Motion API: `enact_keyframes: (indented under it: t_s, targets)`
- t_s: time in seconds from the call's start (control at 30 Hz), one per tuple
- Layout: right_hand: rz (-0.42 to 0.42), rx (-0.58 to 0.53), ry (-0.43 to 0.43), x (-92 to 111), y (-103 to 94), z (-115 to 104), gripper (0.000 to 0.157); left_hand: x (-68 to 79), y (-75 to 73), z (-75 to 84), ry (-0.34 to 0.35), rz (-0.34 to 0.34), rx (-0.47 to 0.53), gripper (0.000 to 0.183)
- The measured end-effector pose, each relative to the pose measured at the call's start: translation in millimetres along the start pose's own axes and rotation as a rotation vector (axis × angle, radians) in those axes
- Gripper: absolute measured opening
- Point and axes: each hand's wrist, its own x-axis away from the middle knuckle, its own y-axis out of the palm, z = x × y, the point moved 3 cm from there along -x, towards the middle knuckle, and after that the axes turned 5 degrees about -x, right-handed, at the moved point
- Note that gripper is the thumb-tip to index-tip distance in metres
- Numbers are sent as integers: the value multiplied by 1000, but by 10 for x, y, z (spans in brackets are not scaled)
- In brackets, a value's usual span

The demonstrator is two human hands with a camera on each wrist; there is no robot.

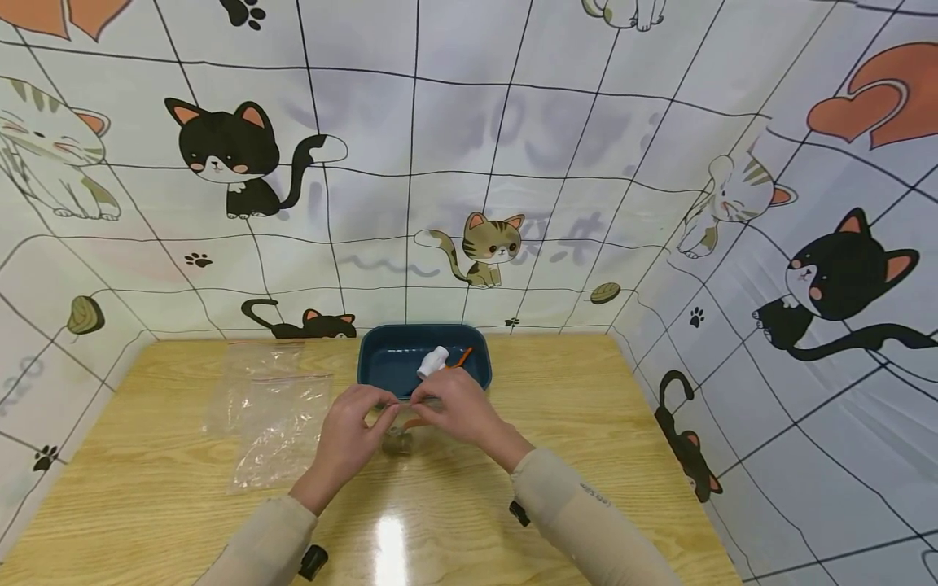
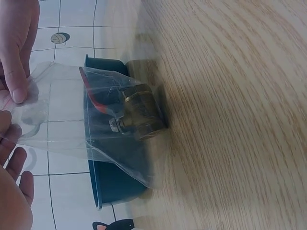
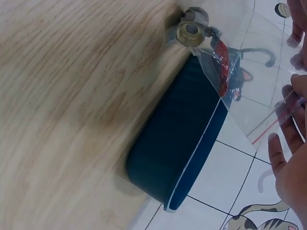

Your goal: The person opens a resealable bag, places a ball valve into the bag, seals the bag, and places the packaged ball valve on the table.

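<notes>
A clear zip bag (image 2: 62, 115) hangs upright, its top edge pinched by both hands. My left hand (image 1: 352, 431) grips the left part of that edge; the right hand (image 1: 460, 407) holds it close by, thumb and fingertips almost meeting the left's. Inside the bag, a brass ball valve (image 2: 141, 112) with a red lever (image 2: 92, 91) sits at the bottom, at the table surface. The right wrist view shows the valve's round open end (image 3: 189, 34) and the bag's red seal line (image 3: 266, 132).
Just behind the hands stands a dark blue tray (image 1: 369, 362), holding a white pipe fitting (image 1: 432, 362) and an orange-red lever-like piece (image 1: 465, 356). Flat clear zip bags (image 1: 282, 431) lie overlapping on the wooden table (image 1: 572, 407) at the left. Cat-print sheets (image 1: 381, 203) enclose the back and sides.
</notes>
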Motion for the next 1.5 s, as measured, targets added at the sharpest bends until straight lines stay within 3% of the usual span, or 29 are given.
enact_keyframes:
  t_s: [0.33, 0.6, 0.93, 1.5]
  targets:
    - [20, 56, 18, 50, 30, 32, 8, 20, -12, -27, 2, 24, 0, 6]
    - [68, 14, 69, 80, 16, 45, 8, 2, -18, -16, 10, 21, 7, 6]
    - [67, -14, 111, 131, 25, 167, 7, 15, -41, -46, -14, 35, 1, 6]
    - [44, 41, 131, 181, 18, 244, 9, 12, -38, -28, -51, 3, -4, 6]
